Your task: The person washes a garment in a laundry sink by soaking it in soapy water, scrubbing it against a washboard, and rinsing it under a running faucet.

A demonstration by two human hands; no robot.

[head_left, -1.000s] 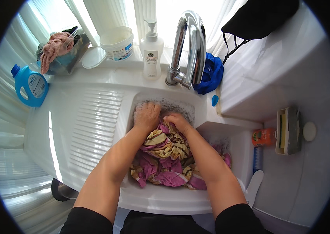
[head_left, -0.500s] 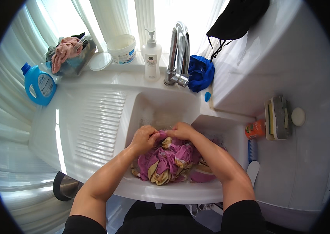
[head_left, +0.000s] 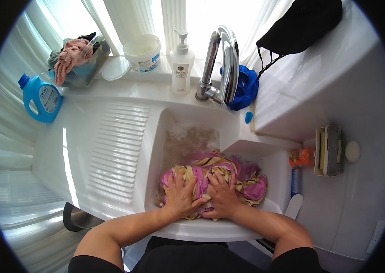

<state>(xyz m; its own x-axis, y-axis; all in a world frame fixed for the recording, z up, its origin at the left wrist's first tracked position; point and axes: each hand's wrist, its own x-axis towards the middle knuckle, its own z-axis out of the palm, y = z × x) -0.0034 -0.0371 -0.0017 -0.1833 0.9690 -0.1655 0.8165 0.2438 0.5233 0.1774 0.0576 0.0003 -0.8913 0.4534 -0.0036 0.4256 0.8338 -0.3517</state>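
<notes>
Pressing down side by side, the left hand [head_left: 179, 196] and right hand [head_left: 222, 195] lie flat with fingers spread on the wet pink and yellow cloth [head_left: 247, 182], gripping nothing. The cloth sits bunched at the near edge of the white sink [head_left: 156, 154], in soapy water [head_left: 190, 139], below the shiny tap [head_left: 224, 59].

Bright daylight, strong backlight, heavy fisheye.

Window curtains [head_left: 156, 18] at top blown out to white; glare on the chrome faucet [head_left: 224, 59] and the white sink [head_left: 110, 141] drainboard. Soft shadows inside the basin and under the forearms. Centre sharp; straight edges bow toward the rim, black vignette in the corners, slight softness at the periphery.
</notes>
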